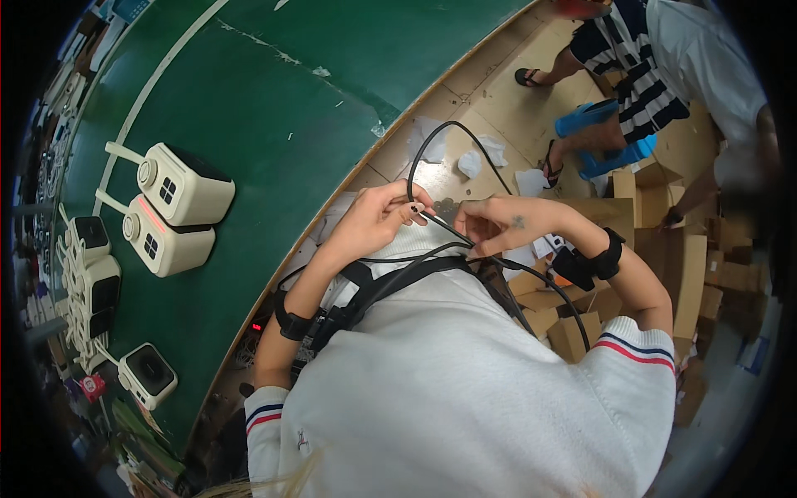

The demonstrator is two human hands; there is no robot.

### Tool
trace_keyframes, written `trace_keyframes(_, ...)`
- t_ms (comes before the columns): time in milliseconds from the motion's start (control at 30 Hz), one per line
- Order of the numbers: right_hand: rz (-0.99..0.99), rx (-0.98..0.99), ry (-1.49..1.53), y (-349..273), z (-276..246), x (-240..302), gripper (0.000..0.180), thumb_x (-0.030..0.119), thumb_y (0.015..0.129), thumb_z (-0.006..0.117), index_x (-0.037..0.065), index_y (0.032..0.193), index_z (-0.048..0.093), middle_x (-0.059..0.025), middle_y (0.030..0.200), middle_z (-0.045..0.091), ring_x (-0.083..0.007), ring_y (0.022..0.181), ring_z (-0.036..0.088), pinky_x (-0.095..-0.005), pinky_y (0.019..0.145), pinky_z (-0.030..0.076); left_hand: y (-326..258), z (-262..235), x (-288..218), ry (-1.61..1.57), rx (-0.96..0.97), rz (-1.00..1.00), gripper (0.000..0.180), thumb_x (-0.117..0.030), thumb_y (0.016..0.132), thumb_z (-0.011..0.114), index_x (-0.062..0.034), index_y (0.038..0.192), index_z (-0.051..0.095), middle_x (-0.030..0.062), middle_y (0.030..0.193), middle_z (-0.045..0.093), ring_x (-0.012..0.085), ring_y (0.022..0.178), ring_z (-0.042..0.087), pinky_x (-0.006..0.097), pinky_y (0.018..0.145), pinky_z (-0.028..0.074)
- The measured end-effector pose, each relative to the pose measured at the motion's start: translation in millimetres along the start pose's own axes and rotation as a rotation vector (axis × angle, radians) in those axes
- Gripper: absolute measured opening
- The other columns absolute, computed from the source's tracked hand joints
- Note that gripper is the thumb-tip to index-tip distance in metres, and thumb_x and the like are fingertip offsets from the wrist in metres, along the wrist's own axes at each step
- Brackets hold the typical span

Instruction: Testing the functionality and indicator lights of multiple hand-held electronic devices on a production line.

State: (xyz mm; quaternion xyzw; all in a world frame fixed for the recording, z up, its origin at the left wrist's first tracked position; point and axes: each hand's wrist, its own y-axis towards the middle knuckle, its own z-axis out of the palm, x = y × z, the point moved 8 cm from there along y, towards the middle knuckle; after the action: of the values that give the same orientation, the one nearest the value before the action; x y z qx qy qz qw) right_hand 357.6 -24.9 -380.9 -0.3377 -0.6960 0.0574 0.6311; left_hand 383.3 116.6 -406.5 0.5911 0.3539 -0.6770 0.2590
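A black cable [442,222] runs between my hands in front of my waist, its loop rising over the far side. My left hand [378,220] has its fingers closed round the cable, thumb on top. To the right, my right hand [508,224] pinches the cable near where several strands come together. More black cable trails from there toward the lower right. Black straps with small dark modules sit on both my forearms, and a black strap crosses my waist.
On the green table [274,124] at left stand two cream box-shaped devices [170,249] with short stubs. Another cream device [149,373] and a row of similar ones lie nearer its left edge. Cardboard boxes [664,249] crowd the floor at right, near another person [706,66].
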Motion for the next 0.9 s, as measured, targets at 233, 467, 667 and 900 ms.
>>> trace_keyframes(233,0.094,0.141,-0.044,5,-9,8,0.046,0.025,0.083,0.071,0.002,0.118,0.052,-0.0118,0.096,0.063,-0.0224,0.088,0.063,-0.0332,0.074,0.049,-12,-10,0,0.049,-0.111,-0.063,0.022,-0.001,0.088,0.056,0.0007,0.11,0.059,0.0041,0.075,0.067,0.0118,0.081,0.067,0.026,0.076,0.05)
trace_keyframes(467,-0.259,-0.566,-0.968,15,-53,55,0.064,0.044,0.082,0.07,0.002,0.125,0.049,-0.0194,0.112,0.057,-0.0308,0.115,0.052,-0.038,0.092,0.045,-15,0,-21,0.145,0.001,-0.003,0.025,0.001,0.085,0.061,0.0009,0.11,0.06,0.0051,0.076,0.067,0.0103,0.08,0.067,0.024,0.074,0.051)
trace_keyframes(667,0.073,0.122,0.052,25,-7,5,0.067,0.05,0.087,0.065,0.001,0.128,0.047,-0.0152,0.101,0.065,-0.0215,0.093,0.064,-0.029,0.077,0.049,-16,-9,-5,-0.084,-0.098,-0.052,0.019,0.004,0.087,0.058,0.0043,0.106,0.057,0.0098,0.087,0.067,0.0134,0.082,0.068,0.024,0.076,0.053)
trace_keyframes(900,0.053,0.253,0.318,21,25,10,0.04,0.044,0.1,0.047,0.004,0.105,0.049,0.0021,0.066,0.049,-0.01,0.065,0.052,-0.022,0.065,0.046,-12,-12,-11,-0.285,-0.191,-0.007,0.021,0.003,0.087,0.058,0.0032,0.108,0.053,0.0117,0.089,0.066,0.0159,0.083,0.069,0.025,0.073,0.055)
